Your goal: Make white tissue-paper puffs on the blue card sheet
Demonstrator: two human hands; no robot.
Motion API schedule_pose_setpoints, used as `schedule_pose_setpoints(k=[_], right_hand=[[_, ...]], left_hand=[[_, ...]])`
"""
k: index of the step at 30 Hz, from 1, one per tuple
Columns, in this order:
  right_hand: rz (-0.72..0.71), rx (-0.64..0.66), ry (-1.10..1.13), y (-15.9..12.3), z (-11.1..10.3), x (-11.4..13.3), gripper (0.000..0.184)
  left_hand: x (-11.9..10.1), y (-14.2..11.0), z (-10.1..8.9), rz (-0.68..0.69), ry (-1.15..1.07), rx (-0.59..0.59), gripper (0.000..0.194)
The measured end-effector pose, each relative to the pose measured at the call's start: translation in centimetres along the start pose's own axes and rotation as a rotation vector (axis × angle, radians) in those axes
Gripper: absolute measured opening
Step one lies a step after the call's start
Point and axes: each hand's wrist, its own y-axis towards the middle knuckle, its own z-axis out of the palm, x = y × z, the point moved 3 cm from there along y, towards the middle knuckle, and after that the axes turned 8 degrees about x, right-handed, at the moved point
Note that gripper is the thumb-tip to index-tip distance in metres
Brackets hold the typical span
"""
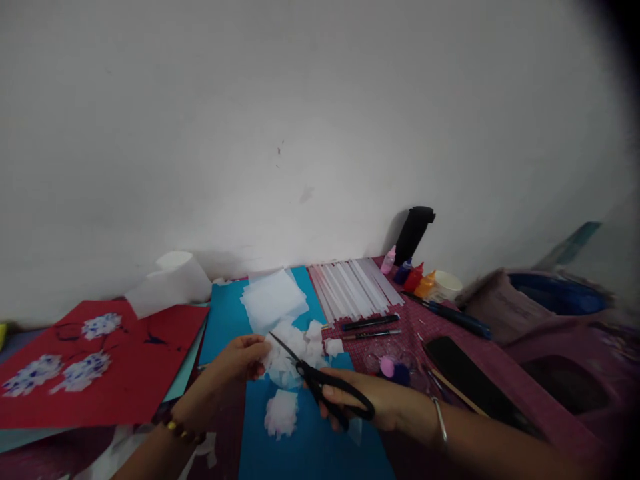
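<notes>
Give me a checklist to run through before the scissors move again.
1. Scissors gripped by the handles in the right hand: ok.
2. Left hand at the edge of the bunched white paper: ok.
3. Left fingertips well away from the scissor tip: not ok; the tip appears close beside them.
4. Paper between the blades: cannot tell; too blurred there.
5. White sheets clear of the blades: ok, they lie farther back.
6. Red bottle out of the way: ok, near the wall.
</notes>
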Motion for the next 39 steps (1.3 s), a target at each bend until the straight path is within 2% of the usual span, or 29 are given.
schedule_pose_setpoints(k=[7, 15, 17, 20, 28, 31, 33, 35, 37, 39], right_hand=[[0.078, -0.174, -0.102, 0.3, 0.4, 1.0, 0.056], [0.046, -0.222, -0.098, 0.8, -0.6, -0.2, 0.056], [0.026, -0.193, -0.075, 0.8, -0.7, -0.3, 0.056], [0.003, -0.079, 0.024, 0.7, -0.6, -0.3, 0.056], [-0.055, 0.201, 0.358, -0.2, -0.7, 1.3, 0.064], [-0.084, 0.256, 0.418, -0.9, -0.9, 2.2, 0.071], [-0.092, 0.262, 0.429, -1.1, -0.9, 2.3, 0.074], [-0.063, 0.278, 0.431, -0.8, -0.8, 1.8, 0.073], [-0.015, 0.312, 0.434, -0.3, -0.5, 1.0, 0.072], [0.019, 0.344, 0.445, 0.3, -0.2, 0.4, 0.073]], left_hand=[[0.5, 1.0, 0.1, -0.07, 0.069, -0.007, 0.026], [0.1, 1.1, 0.5, -0.069, 0.059, -0.013, 0.027], [0.3, 1.1, 0.5, -0.062, 0.051, -0.006, 0.026], [0.3, 1.1, -0.1, -0.036, 0.035, -0.011, 0.024], [-1.9, -0.2, -3.3, 0.059, -0.013, -0.116, 0.026], [-2.1, -0.4, -3.9, 0.09, 0.179, -0.134, 0.023], [-2.3, -0.4, -3.5, 0.181, 0.431, -0.153, 0.025], [-2.7, -0.5, -2.4, 0.328, 0.62, -0.136, 0.051], [-3.1, -0.7, -0.7, 0.43, 0.65, -0.037, 0.069], [-3.6, -0.9, 0.9, 0.412, 0.541, 0.144, 0.055]])
